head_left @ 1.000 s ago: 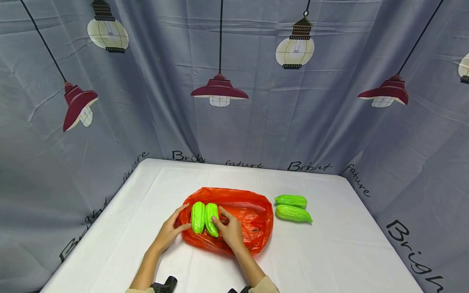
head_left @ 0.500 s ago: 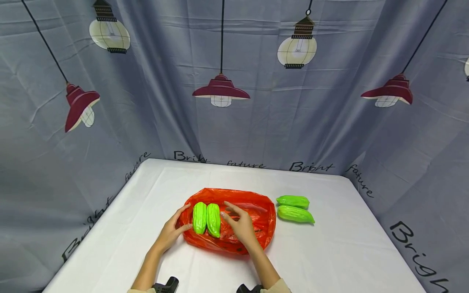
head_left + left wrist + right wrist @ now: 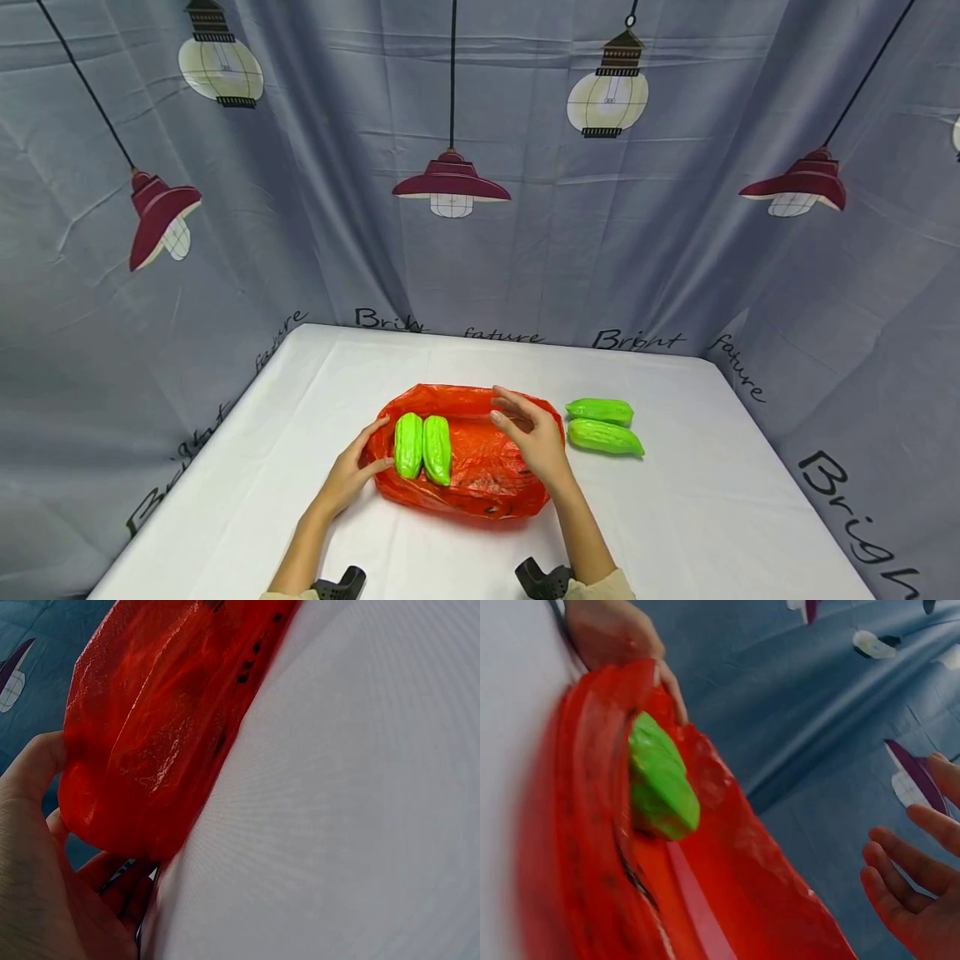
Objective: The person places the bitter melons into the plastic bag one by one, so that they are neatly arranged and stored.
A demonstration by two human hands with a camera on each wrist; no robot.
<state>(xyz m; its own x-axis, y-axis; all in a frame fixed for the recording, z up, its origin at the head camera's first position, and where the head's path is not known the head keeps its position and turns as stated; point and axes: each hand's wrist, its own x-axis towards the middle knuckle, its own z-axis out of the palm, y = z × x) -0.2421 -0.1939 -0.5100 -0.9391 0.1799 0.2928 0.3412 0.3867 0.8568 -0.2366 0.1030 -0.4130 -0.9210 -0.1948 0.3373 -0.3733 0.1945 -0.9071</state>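
Observation:
Two bright green ridged bitter melons (image 3: 437,451) lie side by side in the left part of an opened red plastic bag (image 3: 491,467). My left hand (image 3: 349,473) grips the bag's left end, thumb and forefinger apart on its rim. In the left wrist view that hand (image 3: 37,847) wraps the red film, with some fingers behind it. My right hand (image 3: 537,439) is above the bag's right side, fingers loosely bent and holding nothing. The right wrist view shows this hand (image 3: 915,877) apart from the bag, and one bitter melon (image 3: 660,776) inside.
Two more bitter melons (image 3: 605,437) lie together on the white tablecloth (image 3: 675,508), right of the bag. A grey curtain (image 3: 525,250) printed with lamps surrounds the table at the back and sides.
My right hand has let go of the right-hand bitter melon in the bag and moved right, to above the bag's right side. The left hand has stayed at the bag's left end.

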